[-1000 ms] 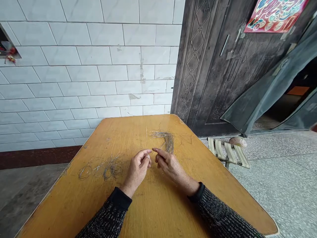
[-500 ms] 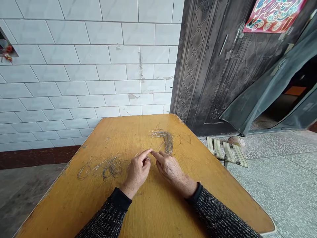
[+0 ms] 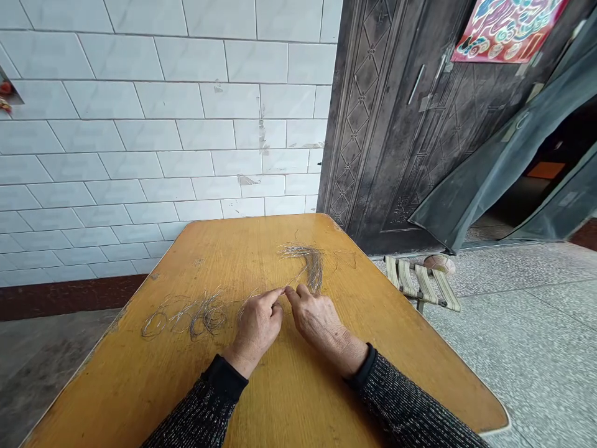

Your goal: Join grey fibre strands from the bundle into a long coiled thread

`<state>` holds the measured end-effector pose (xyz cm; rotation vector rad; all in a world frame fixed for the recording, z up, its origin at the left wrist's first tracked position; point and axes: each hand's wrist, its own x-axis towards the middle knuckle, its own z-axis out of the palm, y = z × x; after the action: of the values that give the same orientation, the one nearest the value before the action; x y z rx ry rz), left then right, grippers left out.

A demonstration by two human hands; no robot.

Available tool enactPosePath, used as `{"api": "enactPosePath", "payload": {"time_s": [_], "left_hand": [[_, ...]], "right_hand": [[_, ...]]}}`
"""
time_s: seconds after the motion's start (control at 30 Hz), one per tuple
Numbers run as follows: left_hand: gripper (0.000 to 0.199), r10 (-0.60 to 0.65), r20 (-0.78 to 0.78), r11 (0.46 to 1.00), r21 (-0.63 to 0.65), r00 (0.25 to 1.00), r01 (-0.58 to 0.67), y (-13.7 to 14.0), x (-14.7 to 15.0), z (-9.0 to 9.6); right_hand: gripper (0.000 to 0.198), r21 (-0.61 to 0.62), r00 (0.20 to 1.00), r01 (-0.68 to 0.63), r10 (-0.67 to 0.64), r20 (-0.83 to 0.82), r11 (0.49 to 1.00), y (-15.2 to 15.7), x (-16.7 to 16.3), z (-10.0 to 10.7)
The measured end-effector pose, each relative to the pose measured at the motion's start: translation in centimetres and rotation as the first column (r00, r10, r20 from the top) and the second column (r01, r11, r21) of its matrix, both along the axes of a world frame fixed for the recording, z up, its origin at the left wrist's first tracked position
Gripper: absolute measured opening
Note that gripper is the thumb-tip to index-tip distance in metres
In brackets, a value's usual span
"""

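My left hand (image 3: 260, 320) and my right hand (image 3: 318, 316) meet fingertip to fingertip above the middle of the wooden table (image 3: 298, 398). Both are closed in a pinch on a thin wire (image 3: 295, 279), whose fine end sticks up beyond the fingers; most of it is hidden by them. Just past my right hand lies a bent bundle of thin wires (image 3: 314, 267). Left of my left hand is a loose tangle of coiled wires (image 3: 205, 316), with some strands reaching toward that hand.
A white tiled wall (image 3: 186, 137) stands behind the table. To the right are a dark carved door (image 3: 373, 155), a grey-green curtain (image 3: 485, 168) and a folding stool with striped webbing (image 3: 422, 283) close to the table's right edge. A round, pale object (image 3: 439, 264) sits behind the stool.
My right fingers have curled in and now pinch closer to my left fingertips, where the index finger was stretched out before. The whole view has shifted slightly.
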<state>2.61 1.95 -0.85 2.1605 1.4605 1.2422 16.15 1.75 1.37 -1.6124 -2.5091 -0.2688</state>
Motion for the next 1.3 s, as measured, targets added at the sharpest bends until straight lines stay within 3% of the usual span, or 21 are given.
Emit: {"api": "enactPosePath", "payload": {"time_s": [0.27,0.43,0.53,0.6,0.7,0.83,0.97,1.07,1.3], "left_hand": [[0.035,0.016,-0.051,0.997,-0.076,0.999,-0.020,-0.3,0.0,0.6],[0.030,0.013,-0.019,0.996,-0.089,1.000,-0.014,-0.3,0.0,0.5],[0.029,0.016,-0.022,0.994,-0.103,1.000,-0.018,-0.1,-0.1,0.2],[0.029,0.015,-0.010,0.993,-0.117,1.000,-0.016,0.0,-0.1,0.1],[0.027,0.023,-0.007,0.989,-0.145,1.000,-0.024,0.1,-0.2,0.0],[0.026,0.043,-0.068,0.986,-0.160,0.997,-0.053,0.1,-0.2,0.3],[0.025,0.058,-0.122,0.986,-0.152,0.991,-0.076,-0.1,-0.2,0.5],[0.025,0.034,-0.102,0.987,-0.154,0.994,-0.050,-0.1,-0.2,0.5],[0.028,-0.076,0.040,0.987,-0.141,0.996,0.081,-0.4,0.0,1.1]], "right_hand": [[0.031,-0.004,0.998,-0.015,0.014,-0.055,1.000,0.0,0.1,0.1],[0.026,0.026,0.970,-0.039,0.044,-0.238,0.999,0.5,0.5,-0.6],[0.025,0.092,0.879,-0.080,0.114,-0.462,0.992,1.1,0.7,-1.3],[0.025,0.101,0.762,-0.103,0.144,-0.632,0.990,1.4,0.6,-1.7],[0.022,0.019,0.566,-0.136,0.094,-0.819,0.991,1.6,0.4,-1.9],[0.019,-0.128,0.372,-0.222,-0.037,-0.928,0.967,1.5,0.2,-1.7],[0.016,-0.190,0.210,-0.334,-0.123,-0.970,0.923,1.7,0.1,-1.6],[0.014,-0.206,0.174,-0.387,-0.148,-0.974,0.899,1.9,0.2,-1.5],[0.016,-0.234,0.224,-0.403,-0.152,-0.963,0.885,2.3,0.7,-1.1]]}}
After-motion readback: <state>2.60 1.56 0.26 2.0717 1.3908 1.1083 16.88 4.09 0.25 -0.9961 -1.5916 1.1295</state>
